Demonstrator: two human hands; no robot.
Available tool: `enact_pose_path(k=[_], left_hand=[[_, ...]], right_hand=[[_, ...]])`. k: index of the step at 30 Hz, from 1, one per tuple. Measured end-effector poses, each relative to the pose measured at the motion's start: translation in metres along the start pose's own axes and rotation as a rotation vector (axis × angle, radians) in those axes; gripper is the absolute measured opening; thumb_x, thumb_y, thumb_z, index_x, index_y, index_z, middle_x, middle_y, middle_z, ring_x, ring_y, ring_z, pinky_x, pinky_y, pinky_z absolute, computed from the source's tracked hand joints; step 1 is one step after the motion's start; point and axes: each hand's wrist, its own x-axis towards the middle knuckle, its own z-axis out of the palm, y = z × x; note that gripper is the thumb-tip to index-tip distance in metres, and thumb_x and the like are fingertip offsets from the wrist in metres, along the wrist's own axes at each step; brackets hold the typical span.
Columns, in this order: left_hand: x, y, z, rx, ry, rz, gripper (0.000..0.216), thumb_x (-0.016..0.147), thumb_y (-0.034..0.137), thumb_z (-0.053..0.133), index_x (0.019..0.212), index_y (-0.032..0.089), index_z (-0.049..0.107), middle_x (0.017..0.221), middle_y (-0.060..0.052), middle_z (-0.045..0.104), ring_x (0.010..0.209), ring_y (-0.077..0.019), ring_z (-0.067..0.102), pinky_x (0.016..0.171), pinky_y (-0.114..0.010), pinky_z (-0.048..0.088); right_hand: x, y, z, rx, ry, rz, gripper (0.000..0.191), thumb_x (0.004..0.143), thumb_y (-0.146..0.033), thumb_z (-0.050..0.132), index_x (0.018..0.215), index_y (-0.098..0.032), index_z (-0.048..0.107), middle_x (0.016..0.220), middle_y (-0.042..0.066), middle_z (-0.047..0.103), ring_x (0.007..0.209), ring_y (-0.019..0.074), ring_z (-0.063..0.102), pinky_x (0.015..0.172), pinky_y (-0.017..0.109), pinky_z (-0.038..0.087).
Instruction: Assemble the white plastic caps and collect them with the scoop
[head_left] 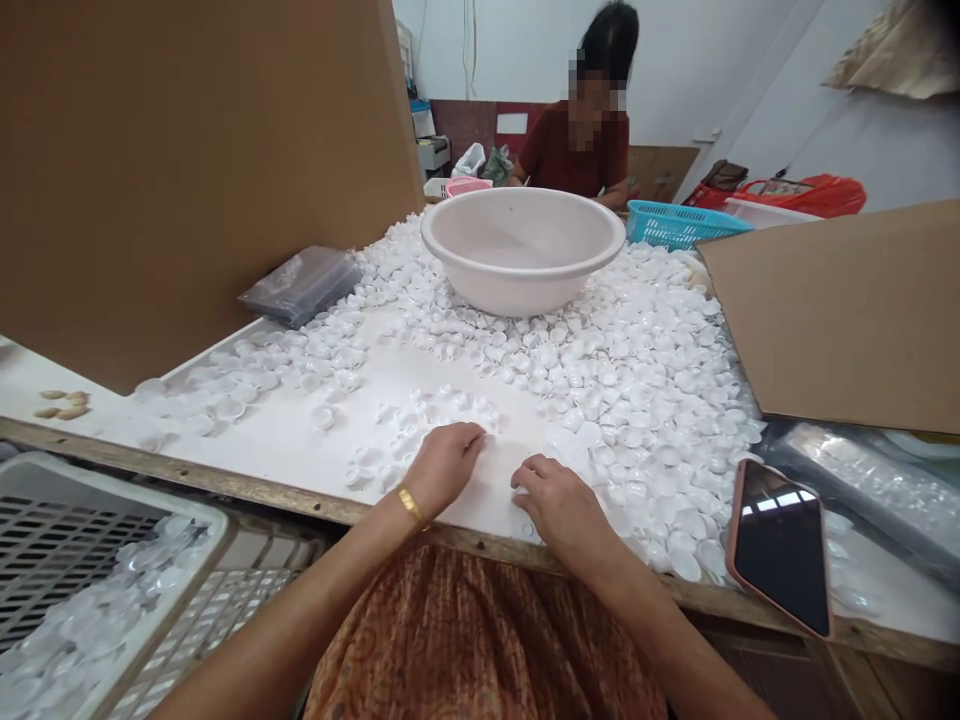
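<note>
Several small white plastic caps [637,390] lie heaped over a white table [300,450]. My left hand [444,465], with a gold bangle at the wrist, rests knuckles up near the front edge, fingers curled down onto a loose cluster of caps [420,420]. My right hand [559,502] lies beside it, fingers bent and pinched over a cap at the fingertips. What either hand holds underneath is hidden. A large white basin [523,245] stands at the middle back among the caps.
Brown cardboard sheets stand at the left [187,170] and right [847,310]. A phone [780,545] lies at the right front edge. A grey crate [90,570] holding caps sits lower left. A clear bag [304,285], a blue basket [679,222] and a seated person [581,140] are beyond.
</note>
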Motion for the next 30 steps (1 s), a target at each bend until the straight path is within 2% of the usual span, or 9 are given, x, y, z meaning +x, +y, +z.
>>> enact_pose_path(k=[2,6,9,12,15,17,21,25,30], left_hand=[[-0.015,-0.013,-0.010,-0.052,0.053,-0.045,0.025,0.084,0.026,0.041,0.080,0.018,0.064,0.075,-0.003,0.065,0.071,-0.0158,0.059,0.064,-0.025,0.042],[-0.031,-0.029,-0.016,-0.153,0.150,-0.173,0.024,0.081,0.032,0.046,0.078,0.018,0.066,0.078,-0.003,0.066,0.069,-0.0158,0.060,0.061,-0.025,0.044],[-0.029,-0.034,-0.014,-0.343,0.144,-0.317,0.024,0.079,0.034,0.048,0.076,0.016,0.064,0.067,-0.002,0.064,0.055,-0.0135,0.059,0.053,-0.023,0.045],[-0.022,-0.035,-0.010,-0.541,0.087,-0.402,0.021,0.077,0.032,0.052,0.077,0.015,0.063,0.058,-0.001,0.062,0.052,-0.0144,0.061,0.055,-0.024,0.048],[-0.015,-0.034,-0.007,-0.588,0.066,-0.414,0.020,0.077,0.031,0.053,0.078,0.014,0.063,0.058,-0.002,0.062,0.052,-0.0147,0.060,0.054,-0.025,0.049],[-0.010,-0.030,-0.005,-0.466,0.130,-0.321,0.019,0.078,0.029,0.052,0.079,0.015,0.064,0.063,-0.002,0.063,0.054,-0.0138,0.060,0.054,-0.025,0.049],[-0.003,-0.018,0.004,0.002,0.238,0.079,0.020,0.085,0.021,0.044,0.085,0.016,0.064,0.081,-0.006,0.063,0.075,-0.0149,0.059,0.069,-0.027,0.048],[-0.002,-0.012,0.015,0.370,0.077,0.270,0.024,0.089,0.015,0.035,0.090,0.014,0.059,0.089,-0.008,0.059,0.082,-0.0173,0.055,0.072,-0.030,0.047],[-0.010,-0.015,0.019,0.467,-0.049,0.353,0.021,0.088,0.013,0.037,0.102,0.013,0.053,0.100,-0.009,0.055,0.093,-0.0186,0.052,0.079,-0.030,0.047]], right_hand=[[0.011,0.000,-0.002,0.107,-0.039,0.056,0.009,0.084,-0.022,0.050,0.089,-0.020,0.057,0.090,0.004,0.060,0.080,0.0166,0.056,0.069,0.027,0.041],[0.046,-0.006,0.001,0.337,-0.228,0.220,0.029,0.088,-0.043,0.040,0.103,-0.021,0.050,0.075,0.002,0.064,0.067,0.0141,0.059,0.058,0.023,0.038],[0.070,-0.016,0.009,0.097,-0.179,0.254,0.033,0.088,-0.046,0.038,0.105,-0.019,0.048,0.077,0.006,0.065,0.071,0.0179,0.061,0.059,0.025,0.038],[0.078,-0.021,0.013,-0.158,-0.090,0.236,0.036,0.089,-0.047,0.034,0.102,-0.018,0.050,0.079,0.009,0.065,0.075,0.0211,0.061,0.061,0.027,0.037],[0.072,-0.013,0.010,-0.150,-0.041,0.269,0.037,0.092,-0.045,0.027,0.097,-0.019,0.052,0.074,0.008,0.065,0.070,0.0192,0.061,0.059,0.026,0.036],[0.066,-0.003,0.006,-0.034,0.039,0.267,0.033,0.092,-0.040,0.027,0.093,-0.020,0.052,0.071,0.005,0.064,0.067,0.0166,0.060,0.058,0.024,0.035],[0.062,0.010,0.004,0.329,0.123,0.235,0.022,0.090,-0.035,0.035,0.084,-0.021,0.051,0.067,-0.002,0.063,0.058,0.0104,0.057,0.058,0.021,0.037],[0.065,0.008,0.011,0.530,0.024,0.289,0.019,0.088,-0.036,0.041,0.083,-0.020,0.052,0.063,-0.003,0.062,0.049,0.0080,0.055,0.055,0.020,0.040],[0.068,0.005,0.021,0.710,-0.037,0.319,0.006,0.084,-0.023,0.048,0.089,-0.020,0.050,0.058,-0.004,0.059,0.045,0.0074,0.056,0.051,0.019,0.042]])
